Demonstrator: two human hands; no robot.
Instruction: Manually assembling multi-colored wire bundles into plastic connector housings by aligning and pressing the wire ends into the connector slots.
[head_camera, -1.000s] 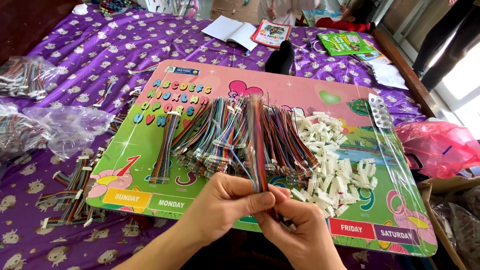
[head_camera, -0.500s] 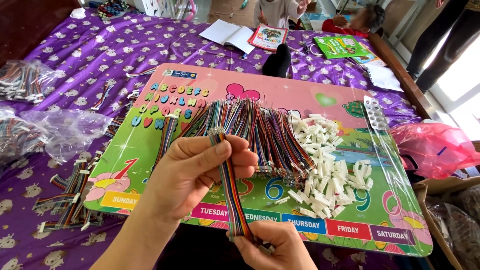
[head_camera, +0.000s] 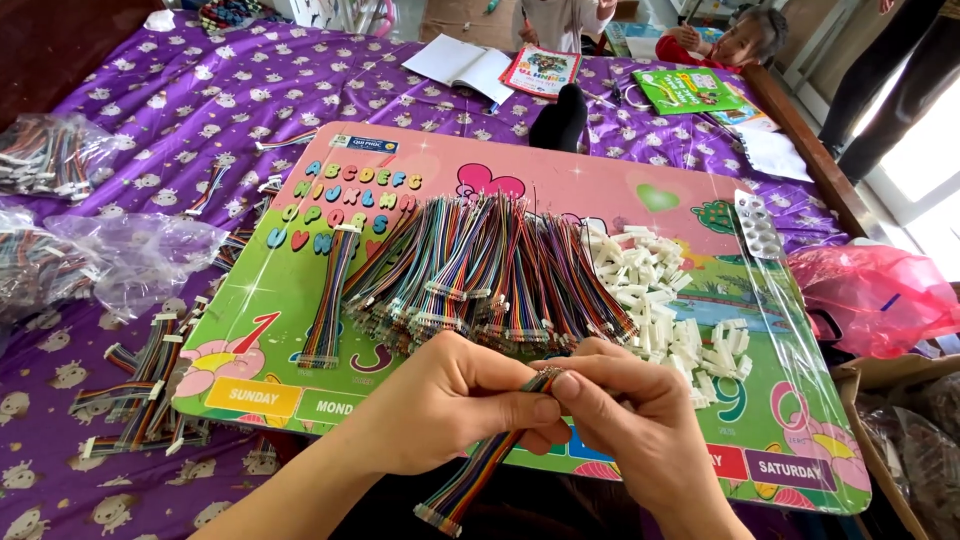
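Observation:
My left hand (head_camera: 455, 405) and my right hand (head_camera: 630, 425) meet low in the middle, both pinching one multicoloured ribbon cable (head_camera: 475, 480). The cable slants down to the left, and its lower connector end hangs near the bottom edge. My fingertips grip its upper end. Just beyond my hands a large heap of the same rainbow cables (head_camera: 480, 265) lies fanned out on a colourful children's board (head_camera: 600, 190). To the right of that heap sits a pile of small white plastic connector housings (head_camera: 665, 300).
The board lies on a purple patterned bedspread (head_camera: 200, 90). Finished cables (head_camera: 140, 390) and clear bags of cables (head_camera: 120, 255) are at the left. A pink plastic bag (head_camera: 880, 295) is at the right. Books (head_camera: 690, 90) and other people are at the far side.
My left hand has dropped from above the cable heap to beside my right hand near the board's front edge. The held cable, upright before, now slants down to the left.

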